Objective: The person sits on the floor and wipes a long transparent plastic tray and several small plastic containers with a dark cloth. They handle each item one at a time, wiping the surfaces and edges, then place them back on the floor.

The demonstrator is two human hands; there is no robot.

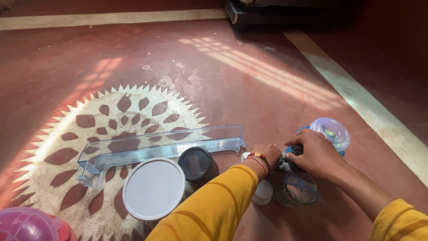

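Both my hands meet low at the right, over a cluster of small containers on the red floor. My left hand [266,155], with bead bracelets on the wrist, and my right hand [315,154] together grip a small dark blue-topped jar [290,164] between them. A clear jar with a blue-rimmed lid [298,189] stands just below my hands. Behind my right hand lies a clear round lid on a blue container [332,131]. A small white cap [263,193] sits under my left wrist.
A long clear plastic shelf tray [156,149] lies to the left. A white-lidded round tub [154,188] and a dark-lidded jar [195,163] stand before it. A pink plastic object [26,225] is at the bottom left. A dark crate [267,15] is at the far top.
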